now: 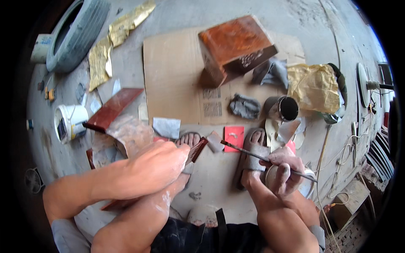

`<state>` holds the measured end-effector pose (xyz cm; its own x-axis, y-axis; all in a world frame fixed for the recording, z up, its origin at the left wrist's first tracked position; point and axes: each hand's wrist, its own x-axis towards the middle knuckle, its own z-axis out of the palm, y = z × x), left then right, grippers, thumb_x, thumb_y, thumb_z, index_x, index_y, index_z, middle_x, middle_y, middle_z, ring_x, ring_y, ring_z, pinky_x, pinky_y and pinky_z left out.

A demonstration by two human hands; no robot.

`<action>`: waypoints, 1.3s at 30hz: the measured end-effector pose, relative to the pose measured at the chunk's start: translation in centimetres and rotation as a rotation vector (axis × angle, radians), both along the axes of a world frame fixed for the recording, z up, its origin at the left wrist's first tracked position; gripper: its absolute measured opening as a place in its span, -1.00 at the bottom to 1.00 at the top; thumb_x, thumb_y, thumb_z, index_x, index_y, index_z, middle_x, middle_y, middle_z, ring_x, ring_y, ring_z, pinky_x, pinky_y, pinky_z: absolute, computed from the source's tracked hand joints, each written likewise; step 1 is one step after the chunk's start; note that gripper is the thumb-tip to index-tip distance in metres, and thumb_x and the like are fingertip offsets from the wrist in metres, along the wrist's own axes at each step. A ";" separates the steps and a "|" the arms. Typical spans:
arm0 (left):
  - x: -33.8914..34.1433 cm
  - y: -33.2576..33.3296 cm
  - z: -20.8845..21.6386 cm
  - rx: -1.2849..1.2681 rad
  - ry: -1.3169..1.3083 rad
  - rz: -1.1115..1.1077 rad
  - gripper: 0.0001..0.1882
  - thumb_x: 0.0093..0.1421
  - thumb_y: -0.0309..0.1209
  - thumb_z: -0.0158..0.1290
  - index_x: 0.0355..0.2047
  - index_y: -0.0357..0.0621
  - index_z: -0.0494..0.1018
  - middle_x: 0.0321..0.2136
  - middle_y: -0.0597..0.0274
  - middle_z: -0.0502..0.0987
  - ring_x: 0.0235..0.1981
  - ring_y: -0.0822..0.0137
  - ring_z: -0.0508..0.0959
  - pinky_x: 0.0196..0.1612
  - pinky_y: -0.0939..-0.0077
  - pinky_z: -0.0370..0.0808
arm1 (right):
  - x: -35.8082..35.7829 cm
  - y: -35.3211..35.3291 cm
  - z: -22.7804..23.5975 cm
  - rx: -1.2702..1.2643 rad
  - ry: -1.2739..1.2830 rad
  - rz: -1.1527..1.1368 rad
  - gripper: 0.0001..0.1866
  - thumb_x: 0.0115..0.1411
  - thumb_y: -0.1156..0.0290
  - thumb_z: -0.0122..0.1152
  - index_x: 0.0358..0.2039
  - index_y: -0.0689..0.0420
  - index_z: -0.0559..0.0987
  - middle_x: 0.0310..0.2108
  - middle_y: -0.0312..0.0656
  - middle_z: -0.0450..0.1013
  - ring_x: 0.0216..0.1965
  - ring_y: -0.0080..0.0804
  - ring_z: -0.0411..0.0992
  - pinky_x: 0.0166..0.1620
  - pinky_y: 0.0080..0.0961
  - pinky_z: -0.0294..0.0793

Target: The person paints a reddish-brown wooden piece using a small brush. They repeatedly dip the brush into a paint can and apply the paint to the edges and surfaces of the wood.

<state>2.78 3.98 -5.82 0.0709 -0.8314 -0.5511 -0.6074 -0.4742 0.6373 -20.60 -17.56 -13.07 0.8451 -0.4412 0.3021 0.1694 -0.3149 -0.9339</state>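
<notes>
My left hand (162, 157) is closed round a reddish-brown wooden piece (200, 149), whose end pokes out past the fingers; the rest is hidden by the hand. Another reddish-brown edge (113, 205) shows under my left forearm; I cannot tell if it belongs to the same piece. Between the fingers of my right hand (287, 168) lies a thin paintbrush (244, 151), its brown tip pointing left, apart from the wood. Below that hand a round white container (311, 182) is partly covered. A red square sheet (234, 139) lies between my feet.
On a cardboard sheet (168, 76) stand a glossy brown wooden box (236, 40) and a grey rag (244, 106). A dark can (288, 109) stands beside crumpled yellowish paper (314, 86). To the left are a reddish board (114, 110), a white bucket (76, 120) and a tire (80, 38). Cords (322, 156) trail at right.
</notes>
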 end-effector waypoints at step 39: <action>-0.6 -0.5 -0.3 0.131 0.053 -0.091 -0.85 0.12 -0.54 0.01 -0.50 -0.42 0.48 -0.59 -0.22 0.53 -0.50 -0.14 0.60 -0.47 0.11 0.54 | 0.4 0.7 -1.9 -0.074 0.097 0.251 -0.92 0.27 0.58 0.09 -0.24 0.28 0.52 -0.34 -0.06 0.59 -0.42 -0.24 0.53 -0.34 -0.40 0.53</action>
<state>2.23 3.49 -6.14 -0.0334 -0.7541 -0.6559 -0.6184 -0.4999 0.6063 -20.19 -16.86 -15.01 0.9516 -0.1942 0.2382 0.1618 -0.3426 -0.9254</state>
